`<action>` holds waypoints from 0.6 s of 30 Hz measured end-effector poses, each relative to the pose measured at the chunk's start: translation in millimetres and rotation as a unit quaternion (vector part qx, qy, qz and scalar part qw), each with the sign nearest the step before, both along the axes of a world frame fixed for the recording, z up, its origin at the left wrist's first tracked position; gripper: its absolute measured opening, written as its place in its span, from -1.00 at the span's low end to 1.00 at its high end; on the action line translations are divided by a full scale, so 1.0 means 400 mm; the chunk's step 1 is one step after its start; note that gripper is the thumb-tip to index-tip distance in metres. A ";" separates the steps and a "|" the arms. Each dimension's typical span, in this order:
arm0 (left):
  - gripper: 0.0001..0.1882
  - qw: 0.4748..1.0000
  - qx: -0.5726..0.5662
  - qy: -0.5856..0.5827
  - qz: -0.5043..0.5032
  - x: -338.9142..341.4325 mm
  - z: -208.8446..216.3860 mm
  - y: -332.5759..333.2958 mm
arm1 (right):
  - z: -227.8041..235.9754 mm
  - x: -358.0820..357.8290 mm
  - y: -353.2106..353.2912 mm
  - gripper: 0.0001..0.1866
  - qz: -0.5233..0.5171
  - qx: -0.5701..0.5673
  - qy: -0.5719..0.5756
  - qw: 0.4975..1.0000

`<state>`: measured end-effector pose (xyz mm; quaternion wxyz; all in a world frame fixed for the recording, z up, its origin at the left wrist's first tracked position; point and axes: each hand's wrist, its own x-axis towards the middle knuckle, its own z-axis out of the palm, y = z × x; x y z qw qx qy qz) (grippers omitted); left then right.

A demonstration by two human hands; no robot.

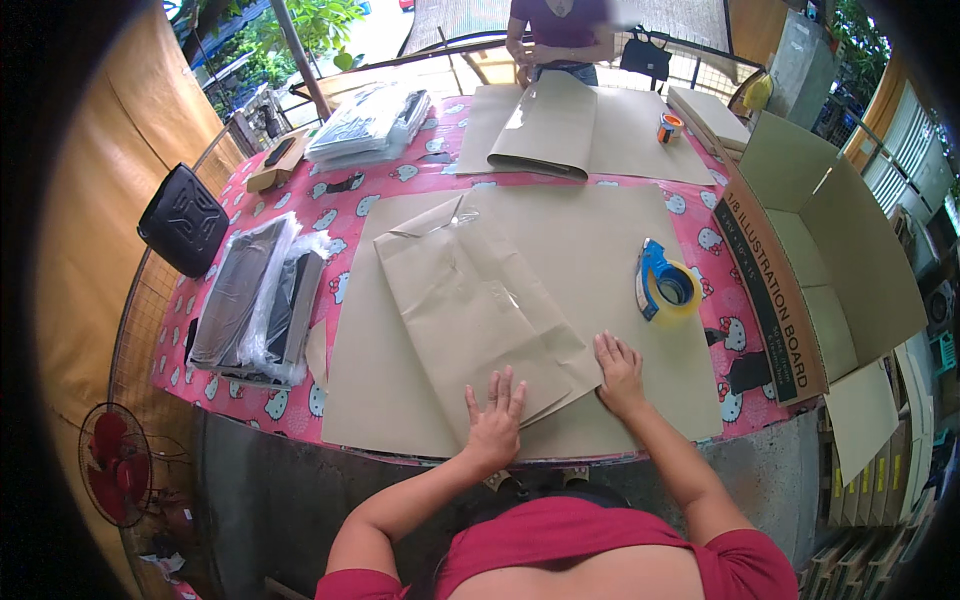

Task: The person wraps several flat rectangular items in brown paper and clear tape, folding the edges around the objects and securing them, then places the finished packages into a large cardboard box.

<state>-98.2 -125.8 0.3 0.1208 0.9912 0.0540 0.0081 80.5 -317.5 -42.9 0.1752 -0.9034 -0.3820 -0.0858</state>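
Observation:
A flat parcel of folded brown kraft paper (480, 310) lies tilted on a large brown board (610, 225). Clear tape glints near its far end and along its right side. My left hand (495, 420) rests on the parcel's near end, fingers spread. Beside the near right corner is my right hand (620, 378), fingers stretched out, touching the parcel's edge and the board. A blue tape dispenser (655, 272) with a roll of clear tape stands to the right, apart from both hands. What the parcel holds is hidden.
Plastic-wrapped stacks (240, 300) sit at the left, with more wrapped packs (368, 122) behind. An open cardboard box (765, 300) stands at the right edge. Across the table a person (565, 40) stands by a bent brown sheet (550, 120). A red fan (113, 463) is at lower left.

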 end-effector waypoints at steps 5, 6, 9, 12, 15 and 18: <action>-0.37 0.993 -0.022 -0.115 0.020 -0.023 -0.031 0.001 | -0.016 -0.035 0.024 -0.31 -0.023 -0.105 -0.034 0.994; -0.40 0.987 -0.054 -0.149 0.015 -0.021 -0.030 0.001 | -0.031 -0.044 0.036 -0.30 -0.023 -0.109 -0.054 0.992; -0.49 0.970 -0.124 -0.211 0.002 -0.032 -0.019 0.018 | -0.060 -0.111 0.123 -0.32 -0.019 -0.038 0.018 0.999; -0.53 0.963 -0.169 -0.208 -0.027 -0.012 -0.003 0.004 | -0.150 -0.163 0.260 -0.38 0.064 -0.043 0.169 0.983; -0.54 0.963 -0.191 -0.176 -0.071 -0.009 -0.009 0.026 | -0.274 -0.203 0.303 -0.44 0.237 0.075 0.325 0.912; -0.57 0.954 -0.256 -0.099 -0.124 -0.046 0.044 0.087 | -0.164 -0.341 0.319 -0.49 0.447 -0.150 0.227 0.852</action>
